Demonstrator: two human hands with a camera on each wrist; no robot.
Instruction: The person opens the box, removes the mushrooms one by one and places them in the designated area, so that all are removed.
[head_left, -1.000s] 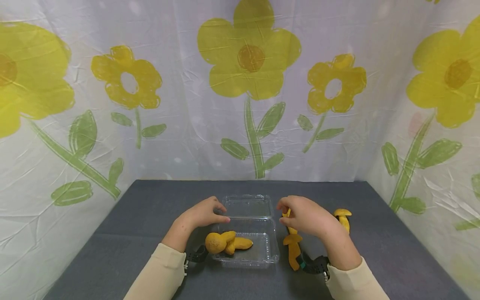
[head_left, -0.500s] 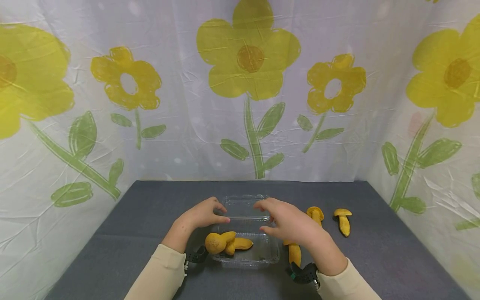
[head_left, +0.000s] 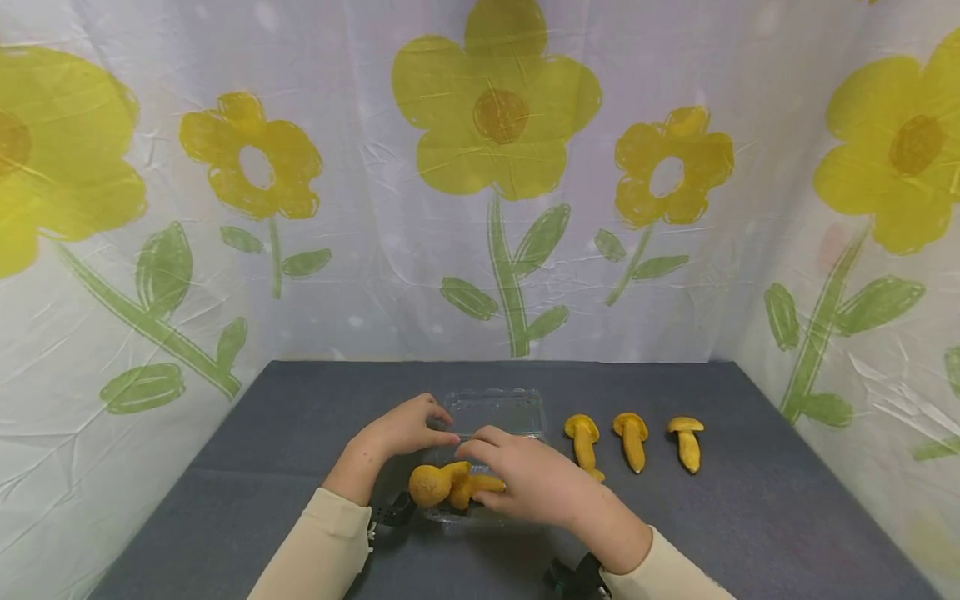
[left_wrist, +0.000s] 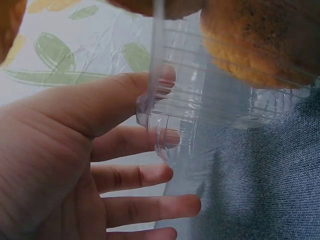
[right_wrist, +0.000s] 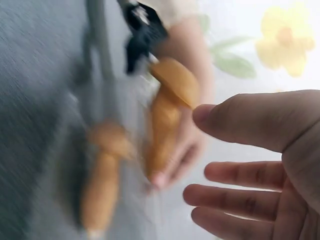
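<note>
A clear plastic clamshell box [head_left: 495, 412] lies open on the dark table. Two yellow-orange mushrooms sit at its tray's left side: one with a round cap [head_left: 431, 486] over the left rim, the other [head_left: 461, 497] just right of it. My left hand [head_left: 405, 427] is at the box's left edge, fingers [left_wrist: 150, 206] spread and fairly straight; its thumb and index tips show through the clear wall. Over the tray, my right hand [head_left: 536, 482] has its thumb apart from its fingers and holds nothing. Its thumb tip is close to a mushroom [right_wrist: 167, 117] in the right wrist view.
Right of the box, three mushrooms lie in a row: a near one [head_left: 583, 437], a middle one [head_left: 632, 440] and a far one [head_left: 686, 442]. Part of another cap [head_left: 596, 475] shows beside my right forearm. A flower-print cloth [head_left: 375, 275] hangs behind the table [head_left: 330, 392].
My right hand has moved left and nearer, from above the mushrooms on the right to over the box's tray, uncovering the row of mushrooms. The left hand has stayed in place.
</note>
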